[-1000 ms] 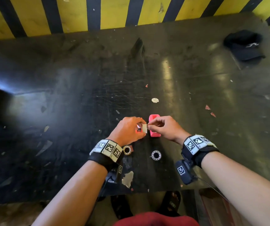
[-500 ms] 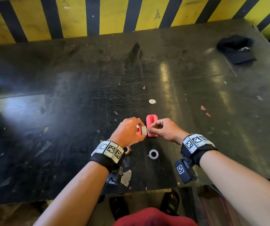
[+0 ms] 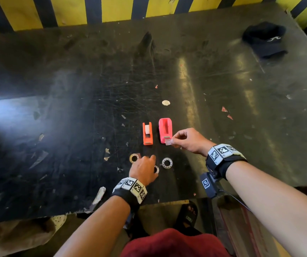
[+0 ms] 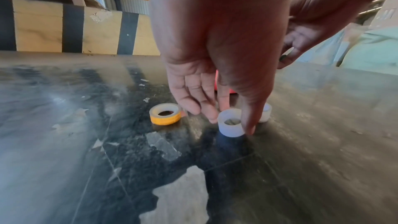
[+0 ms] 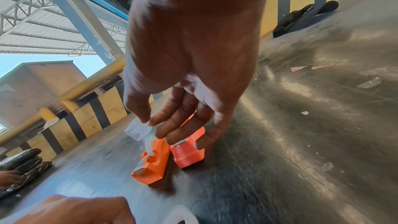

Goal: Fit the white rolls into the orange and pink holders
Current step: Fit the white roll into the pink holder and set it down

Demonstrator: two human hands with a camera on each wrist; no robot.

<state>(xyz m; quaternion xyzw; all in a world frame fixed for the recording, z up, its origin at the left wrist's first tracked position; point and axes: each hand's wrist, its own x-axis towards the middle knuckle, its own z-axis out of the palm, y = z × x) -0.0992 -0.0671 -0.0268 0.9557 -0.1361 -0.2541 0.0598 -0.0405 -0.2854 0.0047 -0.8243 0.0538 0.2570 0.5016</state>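
The orange holder (image 3: 147, 134) stands on the black table with a white roll in it. Right beside it is the pink holder (image 3: 165, 129), its slot empty. My right hand (image 3: 172, 141) pinches a small clear piece (image 3: 168, 141) at the pink holder's near end; the right wrist view shows the clear piece (image 5: 137, 130) between thumb and forefinger. Nearer the table's front edge, my left hand (image 3: 153, 164) pinches a white roll (image 4: 229, 129) that lies flat on the table, thumb on one side and fingers on the other. A second white roll (image 3: 167, 162) lies just to the right.
A yellowish roll (image 3: 134, 157) lies left of my left hand. A dark cap (image 3: 264, 40) sits at the far right corner. Scraps of tape and paper litter the table (image 3: 75, 127). A yellow and black striped barrier (image 3: 112, 10) runs along the far side.
Both hands were together at the orange holder. Now it stands alone on the table; my left hand has drawn back to the loose rolls and my right holds a clear piece by the pink holder.
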